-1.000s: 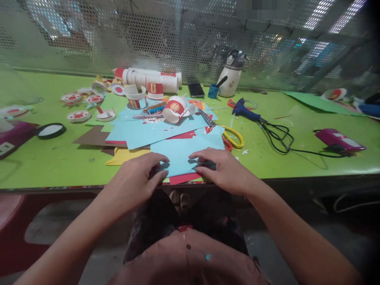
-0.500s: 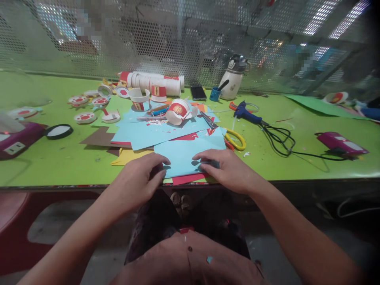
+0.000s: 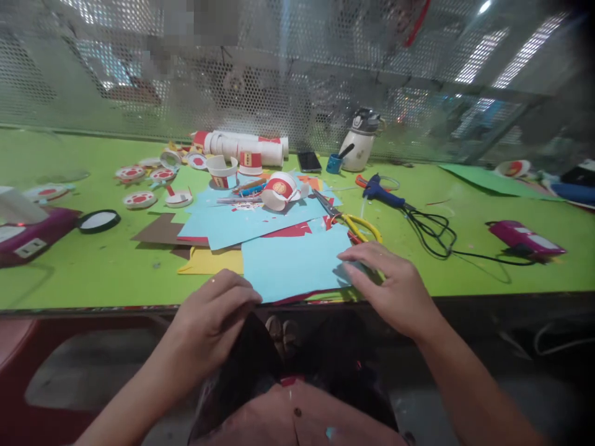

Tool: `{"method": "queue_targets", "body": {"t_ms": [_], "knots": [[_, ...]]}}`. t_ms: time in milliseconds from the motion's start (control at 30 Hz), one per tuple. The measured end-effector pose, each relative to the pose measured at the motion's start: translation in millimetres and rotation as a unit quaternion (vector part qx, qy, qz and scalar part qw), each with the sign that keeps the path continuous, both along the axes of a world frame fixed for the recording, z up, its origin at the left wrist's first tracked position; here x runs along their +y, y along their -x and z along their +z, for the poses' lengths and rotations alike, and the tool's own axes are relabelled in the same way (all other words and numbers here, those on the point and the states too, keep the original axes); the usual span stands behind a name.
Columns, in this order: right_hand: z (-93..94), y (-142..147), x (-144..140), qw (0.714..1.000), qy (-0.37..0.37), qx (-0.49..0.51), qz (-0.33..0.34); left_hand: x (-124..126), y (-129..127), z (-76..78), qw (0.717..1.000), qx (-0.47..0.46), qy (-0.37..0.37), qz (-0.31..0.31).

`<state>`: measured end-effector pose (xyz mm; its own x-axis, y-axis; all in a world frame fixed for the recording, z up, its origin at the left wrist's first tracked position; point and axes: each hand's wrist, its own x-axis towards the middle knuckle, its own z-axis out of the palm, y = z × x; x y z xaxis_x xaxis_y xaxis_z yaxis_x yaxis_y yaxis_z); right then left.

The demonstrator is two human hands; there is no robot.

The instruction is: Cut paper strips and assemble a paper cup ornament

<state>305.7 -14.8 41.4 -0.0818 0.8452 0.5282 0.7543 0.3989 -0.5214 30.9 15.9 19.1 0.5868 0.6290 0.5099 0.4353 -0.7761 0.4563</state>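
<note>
The light blue paper sheet [image 3: 292, 260] is pinned flat under the spread, open fingers of the right hand [image 3: 395, 291], while the left hand [image 3: 211, 319], loosely curled and empty, rests at its near edge. Thin, floppy and easily creased, it is judged best pinched at a corner or edge.

Dim scene, bright glare through the mesh screen [image 3: 297, 74] behind; edges bend and darken, slightly blurred

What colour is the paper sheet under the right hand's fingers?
Light blue: the paper sheet under the right hand, clearest in the head view.
</note>
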Motion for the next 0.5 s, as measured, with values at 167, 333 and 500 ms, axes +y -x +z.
{"method": "queue_targets", "body": {"t_ms": [167,333,500], "knots": [[-4.0,-23.5,6.9,0.995,-0.018,0.033,-0.091,-9.1,-1.7,-10.0,0.994,-0.037,-0.100,-0.003],[-3.5,-38.6,13.0,0.983,0.082,0.102,-0.132,-14.2,-5.8,-19.8,0.983,-0.097,-0.155,-0.013],[-2.6,-40.6,4.5,0.951,0.173,0.239,-0.086,-28.1,-7.7,-22.4,0.983,-0.114,-0.145,0.019]]}}
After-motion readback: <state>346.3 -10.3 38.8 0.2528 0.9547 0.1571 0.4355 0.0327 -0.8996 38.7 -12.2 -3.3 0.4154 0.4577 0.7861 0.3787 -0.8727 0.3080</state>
